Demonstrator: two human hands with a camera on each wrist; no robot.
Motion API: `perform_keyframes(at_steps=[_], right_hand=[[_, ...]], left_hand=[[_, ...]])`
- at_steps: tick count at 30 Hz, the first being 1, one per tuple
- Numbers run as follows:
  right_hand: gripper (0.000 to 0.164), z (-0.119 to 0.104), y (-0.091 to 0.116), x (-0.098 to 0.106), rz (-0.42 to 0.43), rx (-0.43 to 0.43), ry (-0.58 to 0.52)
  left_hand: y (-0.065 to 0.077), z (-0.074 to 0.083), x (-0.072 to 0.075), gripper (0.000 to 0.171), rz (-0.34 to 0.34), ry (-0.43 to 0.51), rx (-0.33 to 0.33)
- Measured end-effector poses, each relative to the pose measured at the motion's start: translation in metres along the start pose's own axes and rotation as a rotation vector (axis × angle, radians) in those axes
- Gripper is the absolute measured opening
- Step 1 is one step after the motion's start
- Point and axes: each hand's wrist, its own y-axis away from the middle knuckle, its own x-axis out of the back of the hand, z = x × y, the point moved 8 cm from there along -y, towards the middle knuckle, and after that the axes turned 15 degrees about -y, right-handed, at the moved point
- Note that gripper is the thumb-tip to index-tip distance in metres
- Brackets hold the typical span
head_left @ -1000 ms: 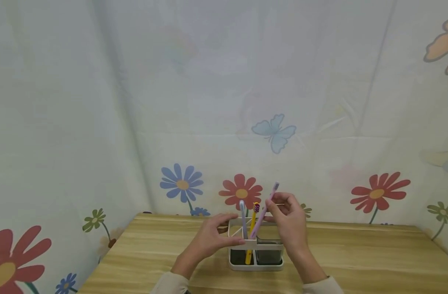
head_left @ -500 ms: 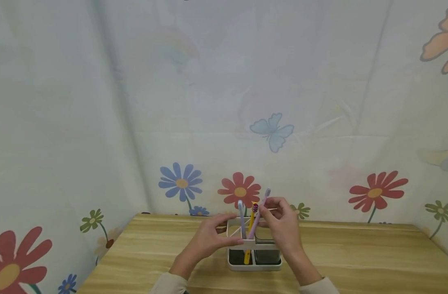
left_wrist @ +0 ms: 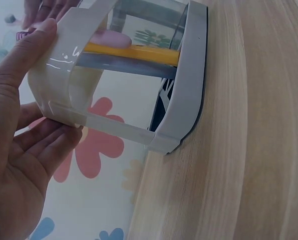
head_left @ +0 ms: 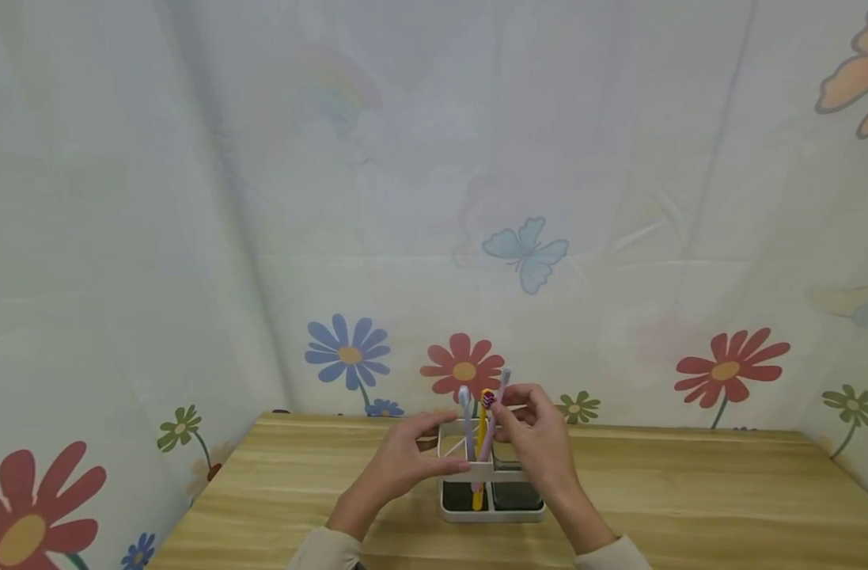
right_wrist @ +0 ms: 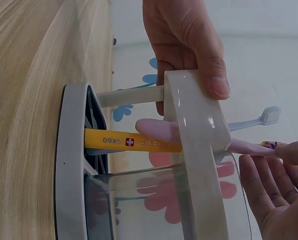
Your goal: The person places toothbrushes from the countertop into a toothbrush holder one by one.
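My left hand [head_left: 408,453] grips the upper rim of a white toothbrush holder [head_left: 494,517] from its left side, thumb along the front. The thumb and fingers of my right hand [head_left: 536,435] pinch a pink toothbrush [right_wrist: 158,130] near its head. Its handle passes down through the upper frame, with the lower end hanging above the base in the right wrist view. Beside it in the same left compartment, a yellow toothbrush [right_wrist: 114,140] reaches the base. A blue toothbrush [head_left: 468,423] leans there too, bristles up. My right fingers partly hide the yellow brush's purple-bristled head in the right wrist view.
A clear cup [right_wrist: 139,202] sits in the holder's right compartment. The holder stands on a wood-grain table [head_left: 690,491]. Behind the table's back edge hangs a pale curtain [head_left: 405,198] printed with flowers and butterflies.
My right hand has moved left and slightly down with the pink toothbrush, which has sunk deeper into the holder and stands more upright. The left hand keeps its grip on the rim.
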Motion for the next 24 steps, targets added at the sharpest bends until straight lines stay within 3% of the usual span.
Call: perform_keyframes(at_steps=[14,24], right_hand=[[0.020,0.0043,0.0001,-0.0051,-0.045,0.016,0.089],[0.018,0.0042,0.0034,-0.0087,-0.065,0.071,0.196]], left_hand=[[-0.0043,-0.0030,0.0010,0.070,-0.004,0.011,0.003],[-0.0041,-0.0022,0.0012,0.069,-0.001,0.017,-0.010]])
